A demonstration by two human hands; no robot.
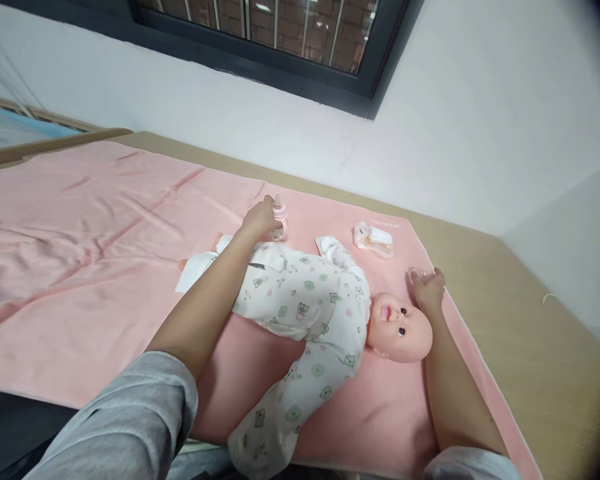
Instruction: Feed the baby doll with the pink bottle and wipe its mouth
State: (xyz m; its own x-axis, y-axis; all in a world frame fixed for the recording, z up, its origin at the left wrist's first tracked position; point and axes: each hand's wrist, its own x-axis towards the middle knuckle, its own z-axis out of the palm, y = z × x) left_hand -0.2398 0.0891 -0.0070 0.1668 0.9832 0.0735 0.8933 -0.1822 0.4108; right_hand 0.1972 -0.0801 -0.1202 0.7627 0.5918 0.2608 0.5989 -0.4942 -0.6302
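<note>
A baby doll (300, 293) in a white patterned outfit lies face up, its head (403, 328) toward the right. Beyond its legs, my left hand (261, 219) is closed around a small baby bottle (279, 215) with pink handles and a clear nipple on top, held upright. My right hand (431, 291) is past the doll's head, near the cloth's right edge. Its fingers are closed on a clear plastic cap (420, 274), partly hidden by the hand. Between the hands, a crumpled clear plastic bag (373, 240) with something white on it rests on the cloth.
A pink cloth (145, 213), wrinkled at the left, covers much of the wooden table (520, 320). A white wall (300, 127) with a dark-framed window (280, 40) rises behind. At the far left is a wooden rail (55, 143) beside a blue surface.
</note>
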